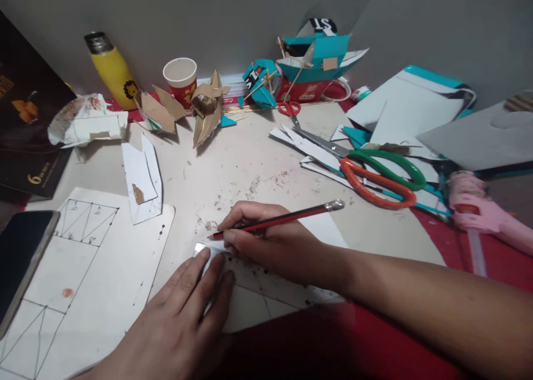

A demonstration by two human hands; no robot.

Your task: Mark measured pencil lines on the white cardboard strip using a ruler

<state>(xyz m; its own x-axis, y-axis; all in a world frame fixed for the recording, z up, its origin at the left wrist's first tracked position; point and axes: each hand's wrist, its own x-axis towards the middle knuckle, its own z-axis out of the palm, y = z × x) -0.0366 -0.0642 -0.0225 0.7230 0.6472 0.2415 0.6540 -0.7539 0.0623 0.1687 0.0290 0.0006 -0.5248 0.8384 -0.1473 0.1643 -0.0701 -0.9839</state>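
Note:
My right hand is closed in a writing grip around a red and black pencil, whose sharpened tip points left, just above the far end of a ruler. That ruler is shiny and mostly hidden under my hands. Pressing down on it are the outstretched fingers of my left hand, lying flat. Beneath both hands is a pale sheet with drawn lines. To the left, a white card bears a pencilled pattern of rectangles and diagonals.
Left of the card lies a phone. Large scissors rest on paper scraps at right, near a pink glue gun. Along the wall stand a yellow bottle, a paper cup, folded cardboard pieces and a teal paper boat.

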